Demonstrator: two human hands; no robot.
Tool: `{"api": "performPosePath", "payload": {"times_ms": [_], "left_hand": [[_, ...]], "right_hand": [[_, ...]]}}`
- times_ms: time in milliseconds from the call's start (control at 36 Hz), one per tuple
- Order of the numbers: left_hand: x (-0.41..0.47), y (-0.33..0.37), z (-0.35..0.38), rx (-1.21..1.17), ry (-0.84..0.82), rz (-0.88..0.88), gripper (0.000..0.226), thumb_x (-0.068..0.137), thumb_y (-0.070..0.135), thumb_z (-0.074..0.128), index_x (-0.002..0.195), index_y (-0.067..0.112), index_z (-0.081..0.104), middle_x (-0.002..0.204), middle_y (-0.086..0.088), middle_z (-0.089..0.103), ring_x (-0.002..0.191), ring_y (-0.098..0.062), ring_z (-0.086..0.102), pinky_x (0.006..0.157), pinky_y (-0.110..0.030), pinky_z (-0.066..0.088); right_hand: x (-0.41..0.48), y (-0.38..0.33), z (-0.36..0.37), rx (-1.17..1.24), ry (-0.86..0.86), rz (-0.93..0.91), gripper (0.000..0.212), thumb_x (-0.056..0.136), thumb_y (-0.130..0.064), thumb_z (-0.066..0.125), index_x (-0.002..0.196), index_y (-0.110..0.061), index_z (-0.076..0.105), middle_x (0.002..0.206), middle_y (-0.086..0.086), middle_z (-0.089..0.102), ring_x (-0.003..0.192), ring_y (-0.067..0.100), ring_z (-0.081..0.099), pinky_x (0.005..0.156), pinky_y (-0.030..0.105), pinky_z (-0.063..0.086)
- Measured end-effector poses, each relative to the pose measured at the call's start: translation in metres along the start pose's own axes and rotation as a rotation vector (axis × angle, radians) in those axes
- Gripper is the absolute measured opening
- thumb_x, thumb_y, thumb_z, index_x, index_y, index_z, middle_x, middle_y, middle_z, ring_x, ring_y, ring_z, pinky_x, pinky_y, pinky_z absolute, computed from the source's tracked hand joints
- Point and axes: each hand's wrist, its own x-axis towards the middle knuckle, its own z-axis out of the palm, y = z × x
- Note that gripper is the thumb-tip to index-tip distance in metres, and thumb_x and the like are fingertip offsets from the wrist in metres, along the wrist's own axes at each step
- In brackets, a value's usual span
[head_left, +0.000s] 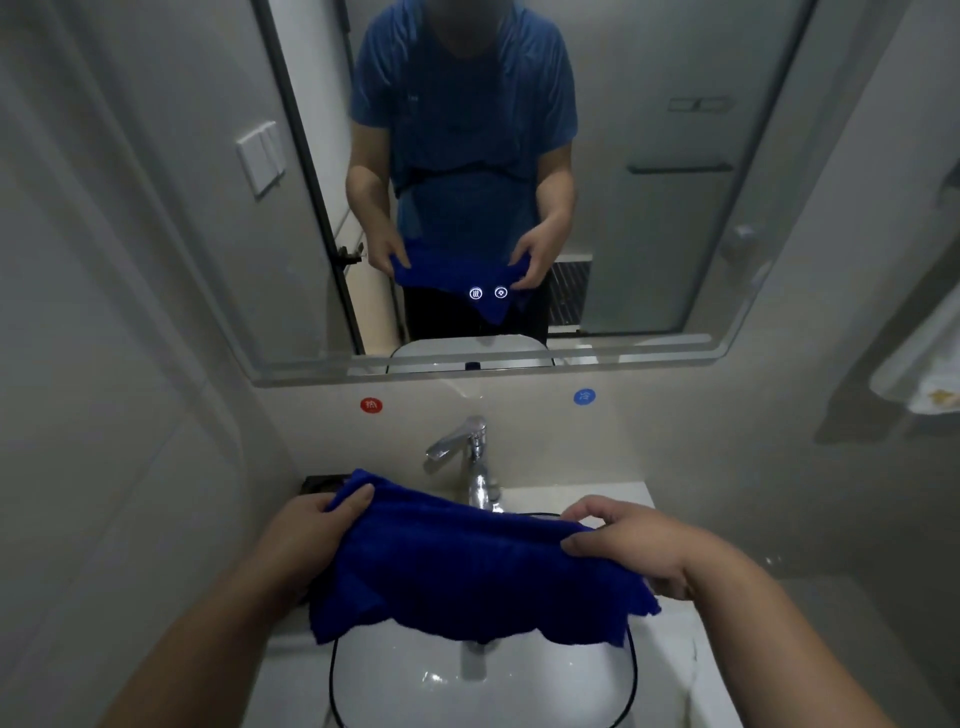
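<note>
the big flat mirror (649, 234) on the wall shows a person standing in front, holding a cloth with both hands. below it is the white round sink with a thin black rim (415, 686), set in a pale counter.

the dark blue fluffy cloth (467, 571) is up in the air over the back half of the sink, in front of the tap. it is stretched out wide between the two hands, and its bottom edge hangs loose above the bowl without touching it.

the left hand (311, 525) grips the cloth's top left corner, near the left edge of the counter. its thumb lies on top and its fingers are tucked under. the right hand (634, 545) pinches the top right edge between thumb and bent fingers. both arms reach forward with the wrists about level.

i think the step is spreading the cloth out, to wet it or to fold it. i see no water running from the shiny silver tap (467, 447). to wet the cloth, one hand would have to let go and lift the tap handle while the other keeps hold.

a small round red sticker (371, 405) and a small round blue sticker (584, 396) sit on the wall above the tap.
</note>
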Motion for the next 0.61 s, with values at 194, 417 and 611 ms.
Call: {"api": "performPosePath", "payload": {"times_ms": [194, 417, 611], "left_hand": [[-0.002, 0.009, -0.01, -0.12, 0.036, -0.008, 0.047, 0.098, 0.052, 0.072, 0.109, 0.007, 0.079, 0.101, -0.02, 0.082, 0.099, -0.044, 0.078, 0.1, -0.06, 0.061], [-0.012, 0.007, 0.02, -0.167, 0.053, 0.12, 0.021, 0.105, 0.044, 0.067, 0.112, 0.026, 0.076, 0.103, -0.004, 0.083, 0.096, -0.028, 0.08, 0.08, -0.046, 0.065], [-0.057, 0.021, 0.074, 0.061, -0.076, 0.416, 0.023, 0.106, 0.051, 0.06, 0.11, 0.032, 0.072, 0.097, 0.007, 0.08, 0.089, -0.011, 0.077, 0.086, -0.043, 0.063]], "right_hand": [[-0.009, -0.001, 0.005, 0.118, 0.05, -0.034, 0.044, 0.07, -0.043, 0.092, 0.094, -0.01, 0.076, 0.083, 0.014, 0.075, 0.069, 0.026, 0.066, 0.06, 0.032, 0.054], [-0.014, -0.032, 0.038, 0.441, 0.225, -0.146, 0.033, 0.068, -0.029, 0.083, 0.092, -0.012, 0.068, 0.066, 0.011, 0.066, 0.048, 0.021, 0.057, 0.042, 0.026, 0.043], [-0.03, -0.063, 0.104, 0.426, 0.208, -0.243, 0.045, 0.087, -0.032, 0.077, 0.128, -0.018, 0.062, 0.124, 0.016, 0.071, 0.104, 0.032, 0.075, 0.071, 0.043, 0.067]]}}
